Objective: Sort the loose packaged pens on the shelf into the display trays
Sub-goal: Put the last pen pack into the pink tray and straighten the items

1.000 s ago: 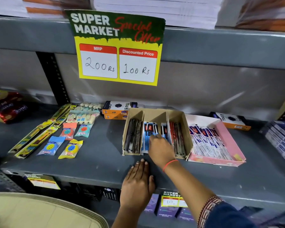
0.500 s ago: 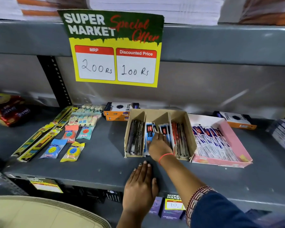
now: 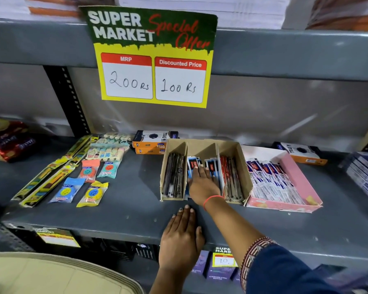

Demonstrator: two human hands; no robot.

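Note:
A brown cardboard display tray [image 3: 204,145] with three slots stands on the grey shelf [image 3: 125,211]. Its left slot holds dark packaged pens [image 3: 173,175], the middle slot blue-and-white packaged pens [image 3: 210,165], the right slot red packaged pens [image 3: 231,177]. My right hand [image 3: 203,184] lies palm down on the blue-and-white pens in the middle slot, fingers spread and pressing them. My left hand [image 3: 182,238] rests flat on the shelf's front edge, holding nothing. A pink tray [image 3: 300,177] to the right holds purple-and-white packaged pens [image 3: 272,181].
Loose packets of erasers and sharpeners [image 3: 89,181] and long yellow packs [image 3: 51,172] lie on the shelf's left part. Orange-and-black boxes [image 3: 151,143] stand behind the brown tray, another box [image 3: 302,153] behind the pink one. A price sign [image 3: 153,58] hangs from the upper shelf.
My right hand has slid slightly deeper along the middle slot's pens. The left hand stays flat on the shelf edge. The view has shifted a little.

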